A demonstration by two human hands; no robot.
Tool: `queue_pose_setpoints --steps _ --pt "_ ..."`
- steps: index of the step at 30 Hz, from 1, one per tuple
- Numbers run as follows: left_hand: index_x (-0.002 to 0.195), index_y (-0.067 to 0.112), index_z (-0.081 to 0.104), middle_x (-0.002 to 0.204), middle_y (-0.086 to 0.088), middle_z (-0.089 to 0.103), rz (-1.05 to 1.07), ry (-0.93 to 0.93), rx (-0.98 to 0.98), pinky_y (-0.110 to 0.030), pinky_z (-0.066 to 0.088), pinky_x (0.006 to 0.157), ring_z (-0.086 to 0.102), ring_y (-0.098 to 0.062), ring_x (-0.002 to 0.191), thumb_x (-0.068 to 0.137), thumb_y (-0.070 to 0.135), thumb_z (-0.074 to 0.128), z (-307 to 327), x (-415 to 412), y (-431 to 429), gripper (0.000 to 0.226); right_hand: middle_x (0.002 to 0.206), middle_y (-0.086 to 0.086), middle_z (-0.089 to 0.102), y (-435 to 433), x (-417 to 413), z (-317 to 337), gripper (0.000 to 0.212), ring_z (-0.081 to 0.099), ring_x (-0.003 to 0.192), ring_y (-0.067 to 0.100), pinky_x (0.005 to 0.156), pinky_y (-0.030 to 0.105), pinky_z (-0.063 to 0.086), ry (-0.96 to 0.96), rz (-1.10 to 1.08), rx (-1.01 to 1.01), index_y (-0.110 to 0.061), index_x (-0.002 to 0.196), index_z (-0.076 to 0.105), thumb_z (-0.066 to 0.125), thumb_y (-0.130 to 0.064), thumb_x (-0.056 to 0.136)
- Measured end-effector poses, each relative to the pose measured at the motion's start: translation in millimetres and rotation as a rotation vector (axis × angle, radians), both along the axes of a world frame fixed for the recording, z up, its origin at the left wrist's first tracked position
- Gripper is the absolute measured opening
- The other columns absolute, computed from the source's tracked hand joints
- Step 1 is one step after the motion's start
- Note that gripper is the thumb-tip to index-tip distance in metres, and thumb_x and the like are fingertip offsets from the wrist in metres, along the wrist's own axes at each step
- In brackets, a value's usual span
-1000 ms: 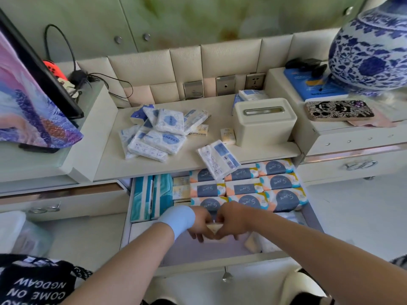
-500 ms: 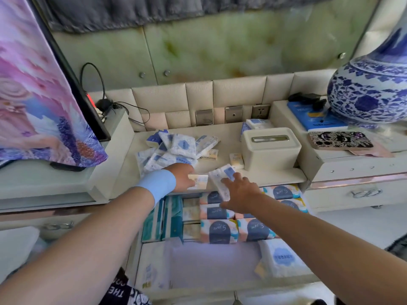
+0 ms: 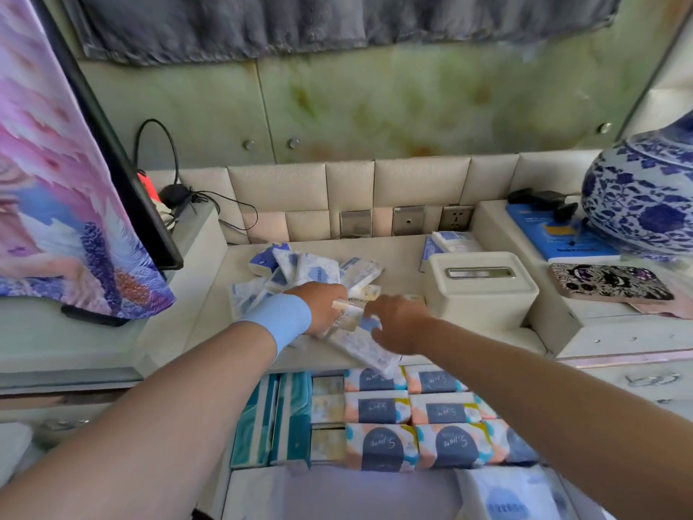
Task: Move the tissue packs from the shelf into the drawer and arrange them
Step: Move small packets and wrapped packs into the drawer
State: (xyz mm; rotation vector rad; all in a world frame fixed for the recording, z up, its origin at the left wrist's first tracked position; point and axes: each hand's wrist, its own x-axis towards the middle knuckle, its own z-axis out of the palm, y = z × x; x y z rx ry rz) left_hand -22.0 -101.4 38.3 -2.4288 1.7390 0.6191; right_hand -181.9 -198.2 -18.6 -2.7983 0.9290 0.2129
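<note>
A heap of small white-and-blue tissue packs point(image 3: 307, 273) lies on the cream shelf point(image 3: 397, 253). My left hand point(image 3: 322, 305), with a blue wristband, is closed around a small yellowish pack point(image 3: 347, 317) at the shelf's front. My right hand point(image 3: 397, 322) reaches beside it, fingers resting on a long white-and-blue pack point(image 3: 363, 349) that overhangs the shelf edge. Below, the open drawer point(image 3: 337, 493) holds rows of orange-and-blue packs point(image 3: 408, 410) and teal packs point(image 3: 270, 418) on the left.
A cream tissue box point(image 3: 478, 285) stands right of my hands. A blue-and-white vase point(image 3: 645, 204), a blue book and a patterned phone case point(image 3: 611, 281) sit on the raised right ledge. A cloth-draped screen point(image 3: 63, 204) and cables are at the left.
Both hands rose from the drawer to the shelf. The left now grips the small yellowish pack, and the right has moved onto the long pack at the shelf edge. The camera tilted up.
</note>
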Motion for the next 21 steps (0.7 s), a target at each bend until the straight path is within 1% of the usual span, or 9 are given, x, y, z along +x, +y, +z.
queue_pose_setpoints --steps 2,4,7,9,12,15,17,19,21 --pt "0.131 0.042 0.049 0.123 -0.001 0.055 0.023 0.042 -0.029 -0.031 0.048 0.076 0.057 -0.025 0.095 0.100 0.029 0.043 -2 6 -7 0.034 0.138 0.007 0.045 -22 3 8 0.049 0.054 0.118 0.030 0.094 0.042 0.051 0.061 -0.057 -0.091 -0.026 0.139 0.045 0.055 -0.022 0.092" --pt "0.129 0.039 0.053 0.122 0.002 0.056 0.067 0.075 -0.075 -0.028 0.042 0.072 0.054 -0.022 0.093 0.100 0.027 0.044 -3 12 -12 0.033 0.138 0.012 0.037 -40 1 7 0.061 0.057 0.115 0.034 0.091 0.043 0.053 0.208 -0.084 -0.139 -0.019 0.143 0.038 0.063 -0.016 0.088" --pt "0.120 0.027 0.058 0.113 0.003 0.057 0.136 0.126 -0.123 -0.027 0.040 0.068 0.053 -0.019 0.090 0.098 0.020 0.046 -7 18 -12 0.026 0.138 0.014 0.036 -46 2 -7 0.068 0.055 0.117 0.034 0.094 0.044 0.052 0.320 -0.153 -0.052 -0.017 0.147 0.028 0.064 -0.020 0.089" --pt "0.118 0.026 0.058 0.115 0.003 0.058 0.142 0.138 -0.110 -0.027 0.040 0.072 0.054 -0.019 0.093 0.097 0.020 0.049 -13 19 -11 0.024 0.135 0.015 0.039 -43 8 -21 0.065 0.054 0.117 0.033 0.094 0.045 0.050 0.296 -0.194 -0.003 -0.015 0.146 0.028 0.062 -0.028 0.092" --pt "0.126 0.028 0.055 0.123 0.003 0.057 0.160 0.141 -0.079 -0.026 0.039 0.074 0.051 -0.017 0.094 0.095 0.024 0.053 -18 21 -9 0.031 0.140 0.016 0.033 -39 21 -26 0.063 0.054 0.119 0.034 0.089 0.040 0.052 0.269 -0.241 -0.023 -0.009 0.145 0.028 0.063 -0.023 0.093" --pt "0.129 0.028 0.054 0.123 0.003 0.056 0.179 0.127 -0.066 -0.025 0.039 0.072 0.050 -0.017 0.091 0.096 0.024 0.053 -20 24 -8 0.034 0.136 0.013 0.037 -38 30 -12 0.061 0.060 0.108 0.030 0.068 0.035 0.046 0.218 -0.213 -0.163 -0.007 0.139 0.037 0.067 -0.022 0.088" --pt "0.124 0.027 0.057 0.114 0.003 0.057 0.163 0.114 -0.078 -0.026 0.039 0.065 0.051 -0.017 0.088 0.097 0.022 0.050 -21 25 -8 0.028 0.133 0.011 0.038 -39 35 -10 0.055 0.062 0.096 0.029 0.061 0.036 0.046 0.121 -0.175 -0.206 -0.010 0.132 0.044 0.069 -0.019 0.083" --pt "0.118 0.028 0.058 0.107 0.005 0.058 0.127 0.100 -0.092 -0.024 0.038 0.059 0.053 -0.017 0.085 0.099 0.020 0.047 -20 25 -10 0.024 0.131 0.009 0.039 -42 40 -15 0.051 0.059 0.097 0.029 0.067 0.038 0.052 0.055 -0.091 -0.202 -0.015 0.131 0.046 0.067 -0.024 0.084" --pt "0.120 0.032 0.057 0.117 0.003 0.059 0.071 0.041 -0.099 -0.029 0.044 0.069 0.056 -0.020 0.093 0.098 0.024 0.048 -21 25 -12 0.024 0.136 0.006 0.040 -45 44 -25 0.055 0.051 0.113 0.028 0.085 0.044 0.050 0.052 -0.008 -0.232 -0.023 0.137 0.043 0.062 -0.036 0.087"
